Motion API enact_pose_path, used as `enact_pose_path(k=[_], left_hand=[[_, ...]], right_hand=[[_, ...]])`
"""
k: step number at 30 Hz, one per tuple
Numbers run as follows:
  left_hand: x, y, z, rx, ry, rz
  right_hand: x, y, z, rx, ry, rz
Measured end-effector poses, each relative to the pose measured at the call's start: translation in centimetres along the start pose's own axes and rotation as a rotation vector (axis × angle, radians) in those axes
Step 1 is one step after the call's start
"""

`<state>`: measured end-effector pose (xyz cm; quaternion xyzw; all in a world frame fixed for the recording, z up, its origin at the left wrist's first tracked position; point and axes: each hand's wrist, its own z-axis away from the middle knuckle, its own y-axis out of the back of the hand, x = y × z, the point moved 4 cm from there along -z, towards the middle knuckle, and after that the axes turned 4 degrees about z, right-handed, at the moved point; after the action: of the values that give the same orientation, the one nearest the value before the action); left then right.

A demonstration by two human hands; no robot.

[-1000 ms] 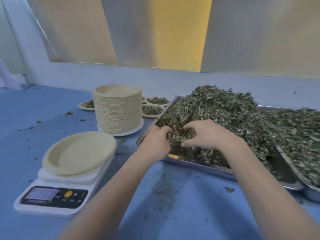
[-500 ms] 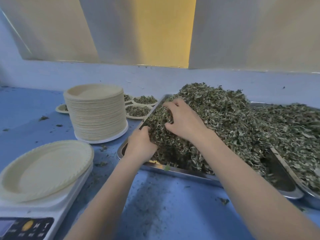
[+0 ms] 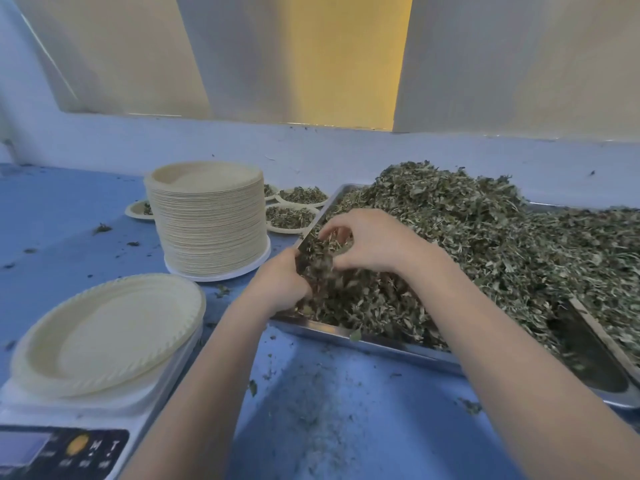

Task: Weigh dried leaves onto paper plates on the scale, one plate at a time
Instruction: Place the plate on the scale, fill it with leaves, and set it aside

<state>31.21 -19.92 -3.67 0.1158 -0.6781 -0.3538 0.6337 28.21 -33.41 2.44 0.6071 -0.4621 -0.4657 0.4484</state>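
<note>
A heap of dried leaves [image 3: 467, 237] fills a steel tray [image 3: 374, 344] on the blue table. My left hand [image 3: 277, 289] and my right hand [image 3: 374, 240] are cupped together around a clump of dried leaves [image 3: 317, 258] at the tray's near left corner, fingers curled into it. An empty paper plate [image 3: 107, 330] lies on the white digital scale [image 3: 79, 431] at the lower left. The scale's display is blurred.
A tall stack of paper plates [image 3: 207, 216] stands behind the scale. Small plates with leaves [image 3: 291, 216] lie behind the stack, next to the tray. A second tray of leaves [image 3: 606, 306] overlaps on the right. Leaf crumbs litter the table [image 3: 329, 427].
Both hands have drawn together and lifted a clump out of the heap, shifting toward the tray's left corner. The view has moved closer.
</note>
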Motion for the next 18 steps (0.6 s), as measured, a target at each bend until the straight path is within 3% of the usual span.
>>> enact_pose_path(k=[2,4,7,11,16,18], left_hand=[[0.0,-0.1,0.1,-0.033,-0.015,-0.025],[0.2,-0.4,0.3,-0.064,-0.037,-0.088],[0.4,-0.9,0.7,-0.131,-0.054,-0.185],[0.7,-1.1,1.0,-0.164,-0.100,-0.266],[0.6,-1.6,0.8,-0.161,-0.094,-0.370],[0.6,-2.1,0.8,-0.167,-0.120,-0.371]], right_hand=[[0.1,-0.6,-0.1,-0.033,-0.042,0.186],[0.3,-2.6,0.1,-0.194,-0.070,0.267],[0.7,-4.3,0.9,-0.288,-0.050,0.103],[1.9,-2.9,1.7,-0.130,-0.058,-0.045],[2.3,-4.7,2.6,-0.377,-0.194,-0.009],[2.0,-5.7,2.4,-0.372,-0.196,-0.086]])
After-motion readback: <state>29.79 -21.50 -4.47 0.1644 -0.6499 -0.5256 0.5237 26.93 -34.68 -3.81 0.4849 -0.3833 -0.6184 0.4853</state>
